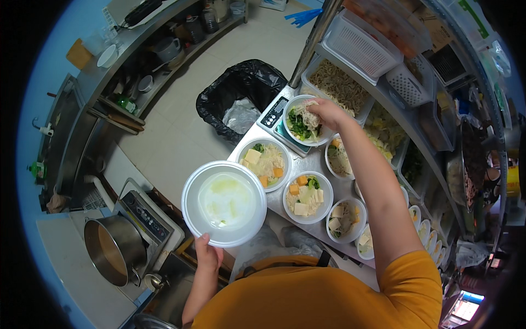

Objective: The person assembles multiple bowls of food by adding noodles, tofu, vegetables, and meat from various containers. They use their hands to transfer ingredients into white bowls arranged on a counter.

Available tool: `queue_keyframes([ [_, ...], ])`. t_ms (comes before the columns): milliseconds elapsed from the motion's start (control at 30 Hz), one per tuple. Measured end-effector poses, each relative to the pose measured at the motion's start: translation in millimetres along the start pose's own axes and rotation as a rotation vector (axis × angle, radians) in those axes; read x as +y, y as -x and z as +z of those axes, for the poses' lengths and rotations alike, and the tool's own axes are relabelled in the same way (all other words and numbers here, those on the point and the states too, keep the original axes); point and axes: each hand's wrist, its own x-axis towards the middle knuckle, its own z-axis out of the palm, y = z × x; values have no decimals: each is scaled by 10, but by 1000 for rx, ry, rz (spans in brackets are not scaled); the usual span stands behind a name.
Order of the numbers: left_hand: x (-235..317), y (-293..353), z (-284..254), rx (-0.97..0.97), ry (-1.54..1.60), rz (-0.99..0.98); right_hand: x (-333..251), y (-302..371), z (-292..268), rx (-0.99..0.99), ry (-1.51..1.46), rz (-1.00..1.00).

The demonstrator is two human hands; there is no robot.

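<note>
My left hand (208, 253) grips the near rim of a large white plastic bowl (192, 225), tilted toward me. A little water and a few green scraps lie in its bottom. My right hand (327, 114) is over a smaller white bowl (287, 127) on a digital kitchen scale (269, 117), its fingers closed around a clump of pale, stringy food (310, 117). Chopped green vegetables (299, 127) fill the left part of that bowl. Nearby, a filled bowl (263, 162) and another (308, 198) hold noodle-like strands, tofu-like blocks and orange cubes.
Several more filled bowls line the steel counter on the right, partly behind my right arm. Beyond them stand tubs of noodle-like strands (342, 82) and cut vegetables (386, 129). A black-lined bin (211, 98) stands on the floor ahead. A steel pot (121, 247) is at left.
</note>
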Motion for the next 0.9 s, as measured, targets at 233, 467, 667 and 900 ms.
queue_keyframes([
  [233, 21, -30, -7, 8, 21, -8, -77, -98, -29, 239, 766, -159],
  [467, 50, -59, -43, 22, 47, -7, -61, -17, -96, 191, 633, -107],
  [667, 87, -96, -31, 15, 40, -5, -52, 98, -161, 392, 1088, -350],
  [900, 72, -139, -25, 24, 28, -7, 48, 211, -232, 343, 1096, -257],
])
